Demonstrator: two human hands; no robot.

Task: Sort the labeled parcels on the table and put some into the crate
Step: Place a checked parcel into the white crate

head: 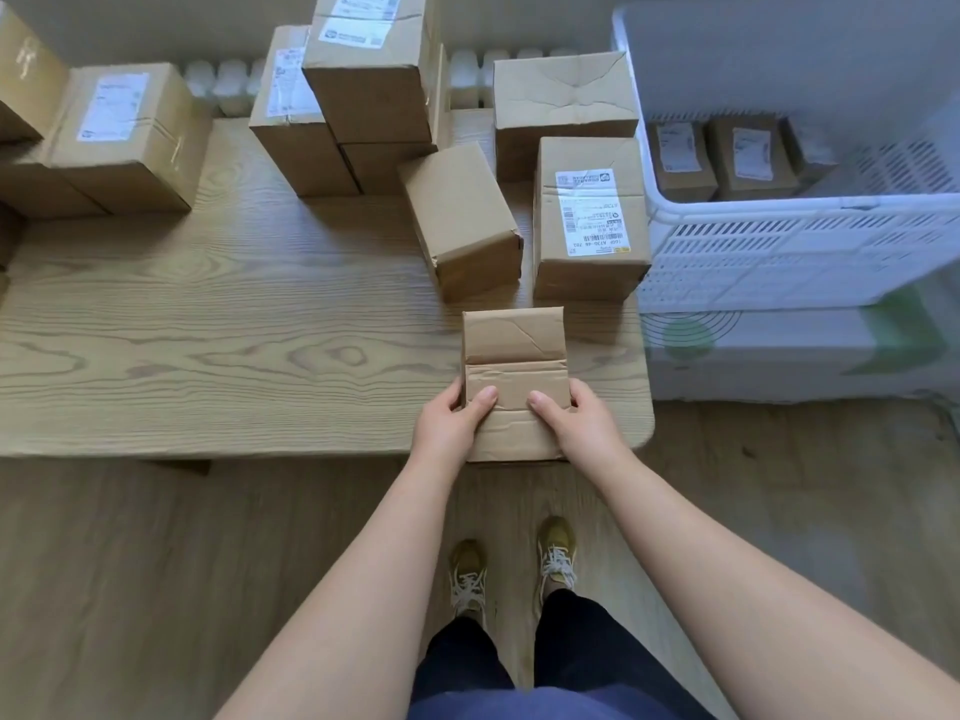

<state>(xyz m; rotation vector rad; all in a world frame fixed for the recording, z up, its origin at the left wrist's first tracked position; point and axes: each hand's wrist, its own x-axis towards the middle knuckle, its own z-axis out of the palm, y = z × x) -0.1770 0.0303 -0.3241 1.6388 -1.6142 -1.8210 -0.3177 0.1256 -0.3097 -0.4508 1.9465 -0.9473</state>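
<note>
A person's left hand (449,423) and right hand (576,423) grip a creased cardboard parcel (514,356) from either side, thumbs pressed on top and fingers curled round its sides, at the wooden table's (208,330) near edge, towards the right corner.

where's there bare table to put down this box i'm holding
The wide bare stretch of table left of the held parcel, bordered by the near edge, the left boxes and the centre stack. Crowded at back right: the tilted box and labelled box by the crate leave only a slim gap.
</note>
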